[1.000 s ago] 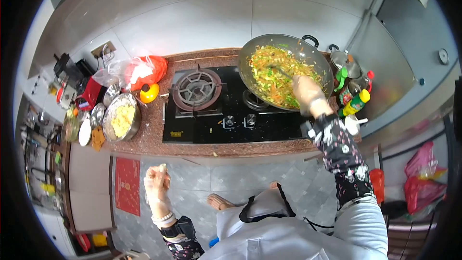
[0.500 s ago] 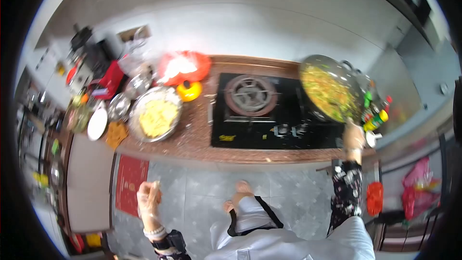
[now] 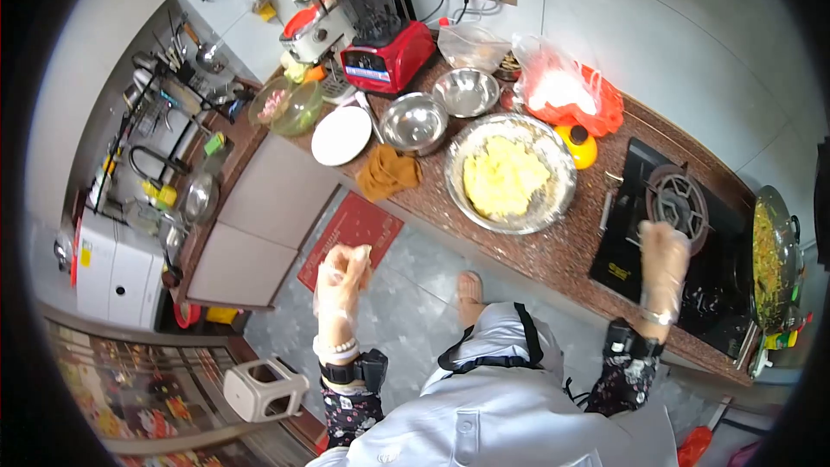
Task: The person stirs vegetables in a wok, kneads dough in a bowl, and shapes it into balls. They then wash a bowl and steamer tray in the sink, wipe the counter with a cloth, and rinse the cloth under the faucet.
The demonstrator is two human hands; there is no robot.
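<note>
My left hand (image 3: 341, 284), in a clear glove, is raised above the floor in front of the counter. Its fingers are pinched together, with a tiny pale bit at the tips that I cannot make out. Over the near side of the black stove (image 3: 624, 246) is my right hand (image 3: 664, 270), also gloved, its fingers curled closed; whether it holds anything is hidden. Between the hands, farther back, a metal bowl (image 3: 564, 192) holds a yellow mass (image 3: 503, 177). A wok (image 3: 788, 233) of cooked vegetables (image 3: 766, 264) stands at the right, apart from my right hand.
Left of the large bowl are two smaller metal bowls (image 3: 415, 124), a white plate (image 3: 341, 136), a brown cloth (image 3: 389, 175) and a red blender (image 3: 389, 60). Behind it are a red bag (image 3: 605, 104) and a yellow-orange container (image 3: 581, 151). A stool (image 3: 264, 389) stands at lower left.
The view has turned left, bringing the sink side and stool into sight. My right hand has left the wok's edge and come over the stove's left part. My left hand stays pinched.
</note>
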